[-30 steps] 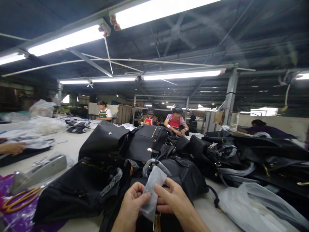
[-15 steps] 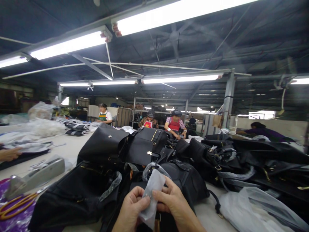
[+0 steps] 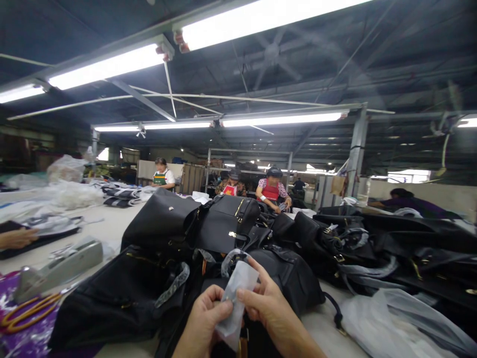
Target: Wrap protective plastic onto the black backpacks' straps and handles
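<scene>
A strip of whitish translucent wrapping is pinched between both of my hands, low in the centre of the view. My left hand grips its lower left side with thumb and bent fingers. On the upper right side, my right hand presses its thumb on the front, index finger stretched along the top edge. What the wrapping covers, if anything, I cannot make out. Right behind my hands lies a black bag with a plastic-wrapped handle. Another black bag rests to the left.
More black bags are heaped ahead and to the right. At left are a tape dispenser, orange-handled scissors and a co-worker's hand. A clear plastic bag lies at right. Several people work beyond the heap.
My right index finger has straightened up along the wrapping's top edge. The wrapping stays in both hands. The whole view has shifted slightly.
</scene>
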The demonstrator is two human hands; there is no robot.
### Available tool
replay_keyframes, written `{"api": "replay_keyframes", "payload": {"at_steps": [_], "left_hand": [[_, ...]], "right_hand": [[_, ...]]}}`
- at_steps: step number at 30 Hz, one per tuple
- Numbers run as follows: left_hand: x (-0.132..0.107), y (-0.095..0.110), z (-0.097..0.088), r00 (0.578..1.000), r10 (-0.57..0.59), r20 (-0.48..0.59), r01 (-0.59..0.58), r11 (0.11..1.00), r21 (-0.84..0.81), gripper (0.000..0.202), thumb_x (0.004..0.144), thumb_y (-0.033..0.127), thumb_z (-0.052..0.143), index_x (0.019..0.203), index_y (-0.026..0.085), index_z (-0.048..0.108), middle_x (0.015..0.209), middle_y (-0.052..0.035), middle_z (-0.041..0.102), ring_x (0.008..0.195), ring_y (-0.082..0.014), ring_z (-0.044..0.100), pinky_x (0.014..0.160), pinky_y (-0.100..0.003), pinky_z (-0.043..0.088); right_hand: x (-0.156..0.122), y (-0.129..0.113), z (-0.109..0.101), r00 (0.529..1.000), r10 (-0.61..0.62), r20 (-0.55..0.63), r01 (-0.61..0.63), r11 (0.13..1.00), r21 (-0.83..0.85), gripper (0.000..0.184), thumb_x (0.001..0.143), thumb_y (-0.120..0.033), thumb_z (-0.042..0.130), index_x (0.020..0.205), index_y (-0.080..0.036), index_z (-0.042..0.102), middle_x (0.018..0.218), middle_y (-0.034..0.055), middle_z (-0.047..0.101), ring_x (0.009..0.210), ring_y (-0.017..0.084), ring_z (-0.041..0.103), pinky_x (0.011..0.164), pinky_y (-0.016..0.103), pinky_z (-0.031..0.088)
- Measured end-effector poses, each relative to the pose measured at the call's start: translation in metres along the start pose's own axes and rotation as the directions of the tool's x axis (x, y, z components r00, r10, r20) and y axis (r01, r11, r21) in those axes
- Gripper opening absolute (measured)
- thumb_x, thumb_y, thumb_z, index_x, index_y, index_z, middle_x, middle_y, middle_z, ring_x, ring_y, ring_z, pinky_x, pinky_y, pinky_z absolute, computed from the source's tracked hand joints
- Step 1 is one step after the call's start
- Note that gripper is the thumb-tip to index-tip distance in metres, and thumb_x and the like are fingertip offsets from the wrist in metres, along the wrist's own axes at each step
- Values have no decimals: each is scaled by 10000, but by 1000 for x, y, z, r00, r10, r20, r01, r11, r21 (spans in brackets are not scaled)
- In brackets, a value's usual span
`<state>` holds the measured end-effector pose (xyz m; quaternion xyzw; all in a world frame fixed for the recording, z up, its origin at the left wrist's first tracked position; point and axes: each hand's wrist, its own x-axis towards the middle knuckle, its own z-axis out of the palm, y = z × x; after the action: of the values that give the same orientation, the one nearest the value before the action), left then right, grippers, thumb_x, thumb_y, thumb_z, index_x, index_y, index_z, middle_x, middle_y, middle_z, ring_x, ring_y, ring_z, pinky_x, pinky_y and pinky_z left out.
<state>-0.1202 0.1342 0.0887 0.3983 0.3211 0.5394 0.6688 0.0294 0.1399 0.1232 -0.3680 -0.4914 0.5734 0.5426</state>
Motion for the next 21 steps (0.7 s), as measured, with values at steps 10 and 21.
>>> {"api": "replay_keyframes", "payload": {"at_steps": [10, 21], "left_hand": [[11, -11, -9, 995, 88, 51, -91, 994, 60, 502, 571, 482, 873, 743, 185, 507, 677, -75, 749, 545, -167, 658, 548, -238, 438], [10, -20, -6, 963, 268, -28, -256, 942, 217, 471, 648, 534, 806, 733, 196, 489, 529, 46, 606, 435, -87, 523, 447, -175, 320]], "right_hand": [[7, -2, 5, 994, -63, -89, 53, 992, -112, 985, 576, -343, 789, 1404, -27, 360, 463, -76, 554, 357, 63, 369, 350, 167, 212], [9, 8, 1, 983, -146, -114, 103, 943, -316, 593, 683, -389, 701, 1166, -85, 542, 437, -78, 528, 352, 78, 393, 344, 180, 226]]}}
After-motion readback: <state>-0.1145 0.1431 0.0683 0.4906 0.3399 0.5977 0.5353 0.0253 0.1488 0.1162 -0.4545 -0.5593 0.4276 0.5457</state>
